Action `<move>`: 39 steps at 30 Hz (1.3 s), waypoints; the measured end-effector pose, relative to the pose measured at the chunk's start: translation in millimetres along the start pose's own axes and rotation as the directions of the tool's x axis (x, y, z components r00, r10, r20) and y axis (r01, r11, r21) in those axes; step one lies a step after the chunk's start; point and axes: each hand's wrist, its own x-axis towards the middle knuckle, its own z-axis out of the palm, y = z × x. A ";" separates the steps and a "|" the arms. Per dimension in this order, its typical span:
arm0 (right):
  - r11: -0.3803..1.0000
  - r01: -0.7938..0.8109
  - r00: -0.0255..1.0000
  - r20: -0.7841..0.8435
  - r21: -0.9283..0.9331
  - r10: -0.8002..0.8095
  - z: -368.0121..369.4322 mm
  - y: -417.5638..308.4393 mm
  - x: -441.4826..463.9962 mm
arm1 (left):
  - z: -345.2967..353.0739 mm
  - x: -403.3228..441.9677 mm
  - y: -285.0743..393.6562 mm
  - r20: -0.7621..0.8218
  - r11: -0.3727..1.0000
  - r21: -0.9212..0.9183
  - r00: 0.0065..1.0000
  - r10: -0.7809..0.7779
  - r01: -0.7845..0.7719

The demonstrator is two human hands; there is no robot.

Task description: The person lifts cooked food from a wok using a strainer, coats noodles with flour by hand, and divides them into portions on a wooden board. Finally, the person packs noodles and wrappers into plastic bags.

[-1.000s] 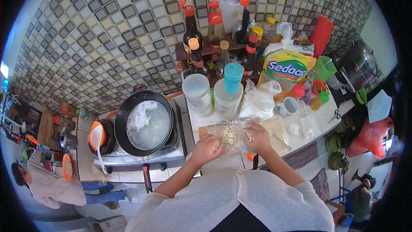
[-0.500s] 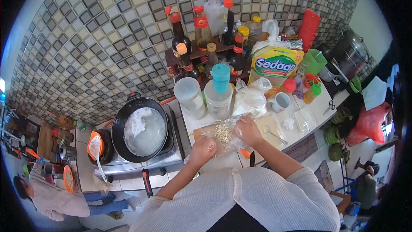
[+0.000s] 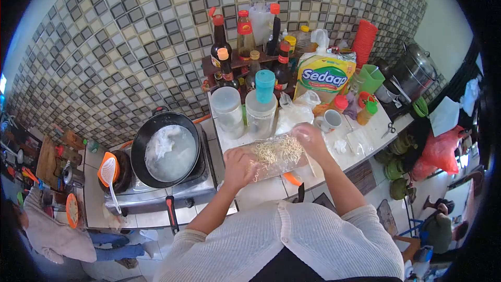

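A clear plastic bag lies across the counter in front of me, with pale thin noodle-like strands spread over it in two loose heaps. At its left end my left hand has its fingers curled on the plastic. My right hand pinches the far right corner, slightly raised. An orange-handled knife lies partly under the near edge. Just beyond the bag stand a tall translucent container and a clear container topped by a turquoise cup.
On the stove to the left sits a black wok of whitish liquid, its handle toward me. A white slotted ladle rests beside it. Sauce bottles, a yellow Sedaap pack, a mug and scissors are around.
The bag has been stretched out wider, and the strands went from one heap to a broader spread. My right hand moved up and away; the spoon is now covered.
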 end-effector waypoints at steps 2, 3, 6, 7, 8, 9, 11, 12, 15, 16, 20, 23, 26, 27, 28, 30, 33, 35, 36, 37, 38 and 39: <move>0.994 -0.097 0.987 -0.127 0.047 0.102 -6.4 5.4 -14.3 | 1.3 -4.2 -3.8 -0.028 0.998 -0.025 0.998 -0.056 0.055; 0.978 -0.180 0.948 -0.244 0.109 0.202 -6.7 6.3 -22.6 | 1.9 -7.3 -6.7 -0.055 0.993 -0.045 0.992 -0.113 0.111; 0.974 -0.223 0.948 -0.240 -0.030 0.209 -3.4 -5.9 -62.1 | -0.8 -20.6 -10.2 -0.141 0.985 -0.080 0.977 -0.161 0.151; 0.964 -0.233 0.952 -0.232 -0.127 0.200 -1.6 -6.3 -75.8 | -5.2 -24.0 -6.8 -0.165 0.980 -0.096 0.968 -0.189 0.175; 0.963 -0.238 0.951 -0.231 -0.129 0.204 0.2 1.3 -88.3 | -11.0 -28.2 -2.3 -0.157 0.982 -0.096 0.972 -0.176 0.162; 0.958 -0.272 0.931 -0.278 -0.091 0.238 1.9 7.7 -97.2 | -10.9 -35.7 -1.0 -0.154 0.981 -0.100 0.972 -0.179 0.165; 0.949 -0.310 0.904 -0.324 -0.050 0.278 -4.1 21.6 -110.9 | -9.2 -53.3 1.2 -0.165 0.981 -0.113 0.970 -0.177 0.159; 0.891 -0.427 0.821 -0.347 0.153 0.453 -10.8 14.6 -113.1 | -9.2 -61.3 2.1 -0.158 0.980 -0.116 0.971 -0.179 0.162; 0.739 -0.524 0.687 -0.303 0.423 0.661 -26.7 19.1 -119.7 | -8.7 -77.2 -2.1 -0.062 0.909 -0.292 0.942 -0.329 0.298; 0.621 -0.496 0.643 -0.224 0.607 0.732 -30.6 36.8 -124.2 | -9.2 -78.8 -5.9 -0.090 0.863 -0.292 0.886 -0.454 0.413; 0.114 -0.259 0.663 0.091 0.959 0.743 -44.9 16.5 -115.6 | -11.8 -70.1 -17.4 -0.100 0.646 -0.540 0.721 -0.686 0.539; -0.091 -0.231 0.759 0.238 0.969 0.606 -58.5 10.8 -110.9 | -9.6 -57.2 -16.5 -0.063 0.479 -0.744 0.666 -0.744 0.465; 0.103 -0.357 0.756 0.222 0.928 0.616 -71.1 34.2 -115.8 | -14.3 -46.1 4.8 -0.053 0.479 -0.734 0.663 -0.747 0.481; 0.304 -0.452 0.725 0.147 0.839 0.673 -77.5 37.5 -113.3 | -11.3 -41.7 11.7 -0.038 0.502 -0.699 0.674 -0.738 0.510; 0.300 -0.455 0.727 0.155 0.838 0.669 -85.6 41.2 -112.4 | -5.3 -39.1 19.7 -0.045 0.505 -0.695 0.671 -0.740 0.511; 0.853 -0.519 0.853 -0.040 0.045 0.521 -99.5 43.9 -112.5 | 8.6 -36.5 40.1 -0.177 0.732 -0.484 0.766 -0.618 0.479; 0.648 -0.205 0.967 -0.049 -0.734 0.250 -110.4 30.5 -112.6 | 3.2 -21.1 83.8 -0.182 0.942 -0.101 0.925 -0.333 0.319; 0.681 -0.283 0.936 -0.038 -0.675 0.350 -111.9 31.0 -116.1 | 15.7 -34.3 94.0 -0.178 0.946 -0.106 0.930 -0.320 0.305; 0.693 -0.364 0.892 -0.019 -0.622 0.451 -112.9 32.1 -118.7 | 20.9 -40.3 99.5 -0.105 0.955 -0.099 0.951 -0.290 0.280; 0.698 -0.357 0.895 -0.014 -0.620 0.445 -113.2 35.5 -120.6 | 27.2 -45.5 104.2 -0.031 0.962 -0.094 0.965 -0.261 0.257; 0.717 -0.359 0.884 0.030 -0.597 0.467 -112.0 41.6 -123.3 | 35.4 -50.2 108.2 0.013 0.959 -0.087 0.963 -0.269 0.269; 0.735 -0.362 0.870 0.076 -0.573 0.488 -110.7 47.6 -125.5 | 41.5 -52.2 115.1 0.010 0.959 -0.081 0.962 -0.273 0.273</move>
